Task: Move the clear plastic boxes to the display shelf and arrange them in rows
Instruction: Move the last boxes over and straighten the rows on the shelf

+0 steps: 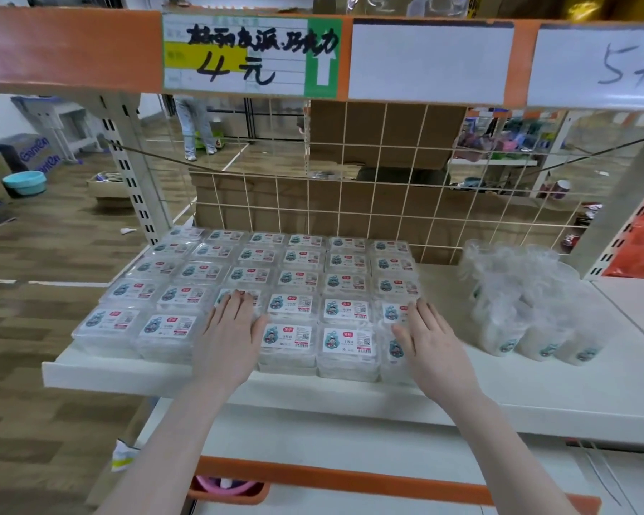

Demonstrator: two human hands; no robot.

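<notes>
My left hand (231, 340) lies flat, fingers straight, on the clear plastic boxes (290, 291) in the third column from the left, covering the front box with my fingertips reaching onto the one behind. My right hand (434, 347) is flat too, fingers straight, pressing on top of the rightmost column at its front. Neither grip closes on anything; both palms simply rest on lids.

The boxes already stand on the display shelf (536, 395), six columns across, running back towards 12 o'clock to the wire grid panel (387, 202). They fill the shelf's left part; at 3 o'clock from my right hand sit bagged clear cups (528, 310), just beside the block.

I judge this to be the squaring-up step. To do it well I should keep my palms level and press lightly, since thin lids will likely flex, then nudge each front box until the front row lines up with the shelf edge and its neighbours touch. The rightmost front box looks slightly askew, so I would ease it towards 9 o'clock, without disturbing the stacked layers beneath.
</notes>
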